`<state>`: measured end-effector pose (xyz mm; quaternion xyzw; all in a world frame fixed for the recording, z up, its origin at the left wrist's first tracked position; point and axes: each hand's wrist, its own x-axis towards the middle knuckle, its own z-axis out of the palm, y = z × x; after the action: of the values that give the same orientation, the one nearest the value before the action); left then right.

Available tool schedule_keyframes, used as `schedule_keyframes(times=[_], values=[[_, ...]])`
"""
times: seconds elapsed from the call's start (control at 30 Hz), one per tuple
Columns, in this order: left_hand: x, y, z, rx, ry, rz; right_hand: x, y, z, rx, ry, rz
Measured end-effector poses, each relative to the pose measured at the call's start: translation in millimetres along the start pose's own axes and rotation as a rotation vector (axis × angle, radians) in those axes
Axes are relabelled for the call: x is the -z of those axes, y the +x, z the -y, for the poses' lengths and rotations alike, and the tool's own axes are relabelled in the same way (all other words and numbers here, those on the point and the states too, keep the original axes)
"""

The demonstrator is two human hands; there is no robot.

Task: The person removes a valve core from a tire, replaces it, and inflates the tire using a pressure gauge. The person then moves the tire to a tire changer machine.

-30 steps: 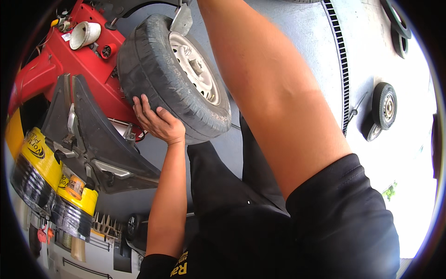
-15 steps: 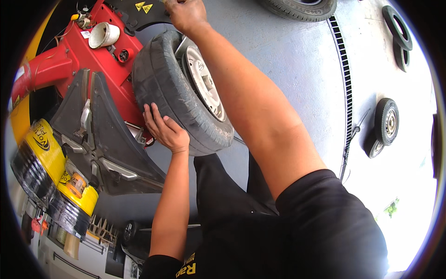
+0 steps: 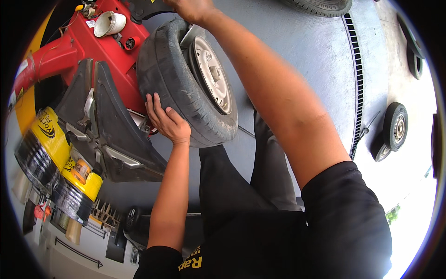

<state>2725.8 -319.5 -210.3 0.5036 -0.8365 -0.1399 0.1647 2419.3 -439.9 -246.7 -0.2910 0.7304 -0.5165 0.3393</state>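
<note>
A worn black car tire (image 3: 163, 76) on a pale steel rim (image 3: 214, 74) stands upright against the side of a red tire-changing machine (image 3: 116, 79). My left hand (image 3: 168, 122) lies flat on the tread, fingers stretched out and slightly apart, holding nothing. A grey metal blade (image 3: 191, 35) sits between the tire's sidewall and the upper edge of the rim. My right arm reaches across above the wheel. At the top edge of the picture is my right hand (image 3: 195, 8); its fingers are cut off, so what they touch is hidden.
A black turntable with metal clamps (image 3: 118, 118) and a white bucket (image 3: 109, 24) belong to the machine area at left. Yellow-and-black wrapped rolls (image 3: 46, 139) stand lower left. Another tire (image 3: 320, 6), a floor drain (image 3: 357, 69) and a wheel (image 3: 396, 126) lie rightward.
The view has shifted, so the floor and far wheels sit further right. My left hand stays on the tread. My right hand is now more cut off by the top edge.
</note>
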Motion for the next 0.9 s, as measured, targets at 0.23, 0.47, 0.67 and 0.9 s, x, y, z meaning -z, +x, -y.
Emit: schedule_keyframes(times=[0.23, 0.47, 0.67, 0.9], values=[[0.1, -0.7, -2.5, -0.013, 0.009, -0.011, -0.4, 13.6, -9.4, 0.319, -0.201, 0.093], [0.7, -0.7, -5.7, 0.011, 0.022, -0.001, 14.6, 7.7, -3.0, 0.058, -0.072, 0.199], [-2.5, -0.3, -4.9, -0.001, 0.009, 0.01, 20.1, 32.4, -18.9, 0.438, -0.351, 0.172], [-5.5, 2.7, -8.7, 0.004, 0.029, -0.004, 30.2, 75.9, -30.4, 0.627, -0.642, 0.02]])
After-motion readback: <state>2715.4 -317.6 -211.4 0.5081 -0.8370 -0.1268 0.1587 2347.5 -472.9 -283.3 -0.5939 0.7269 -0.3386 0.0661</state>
